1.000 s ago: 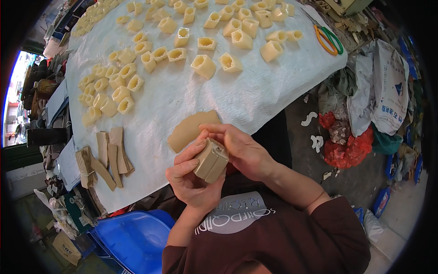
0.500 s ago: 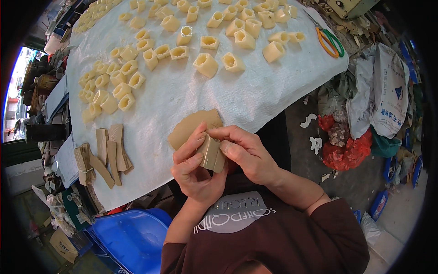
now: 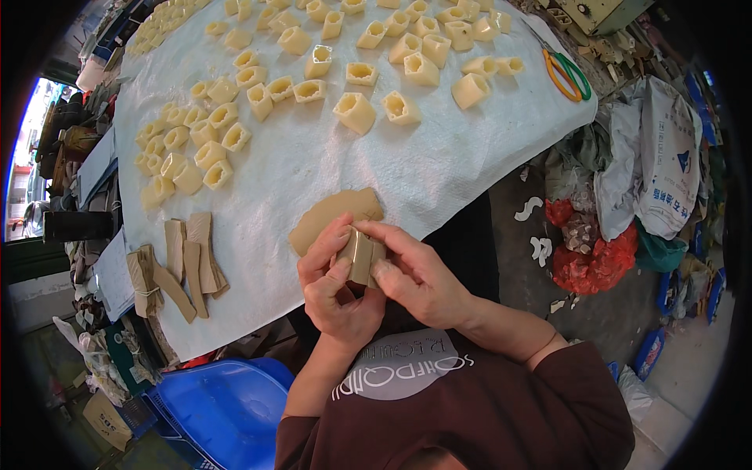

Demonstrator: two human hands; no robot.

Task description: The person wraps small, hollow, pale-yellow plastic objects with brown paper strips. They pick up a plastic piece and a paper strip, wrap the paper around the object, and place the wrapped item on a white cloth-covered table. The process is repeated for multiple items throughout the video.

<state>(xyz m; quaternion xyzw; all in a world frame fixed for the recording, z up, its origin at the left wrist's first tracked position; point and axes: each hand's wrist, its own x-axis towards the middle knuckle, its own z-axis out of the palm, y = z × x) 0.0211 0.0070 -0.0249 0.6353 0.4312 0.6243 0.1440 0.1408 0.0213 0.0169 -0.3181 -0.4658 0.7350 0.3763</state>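
A small tan block with glossy, flat faces (image 3: 361,258) is held between both my hands at the table's near edge. My left hand (image 3: 329,290) wraps around its left side, with the thumb against the front. From the right, the fingers and thumb of my right hand (image 3: 423,278) pinch the block's top and right side. My fingers hide much of it. Just beyond my fingers lies a flat tan slab, clay-like, with a rounded edge (image 3: 333,217). Many pale yellow hollow pieces (image 3: 354,113) stand or lie across the far and left parts of the table.
White sheeting (image 3: 290,164) covers the table. Tan strips (image 3: 192,266), some tied, lie at its near left. Scissors with orange and green handles (image 3: 565,76) rest at the far right. A blue plastic chair (image 3: 223,403) stands lower left; red bags (image 3: 599,262) lie right.
The block has turned in my hands, so a narrow edge now faces up. My right hand has shifted slightly left, its thumb lower along the block's side.
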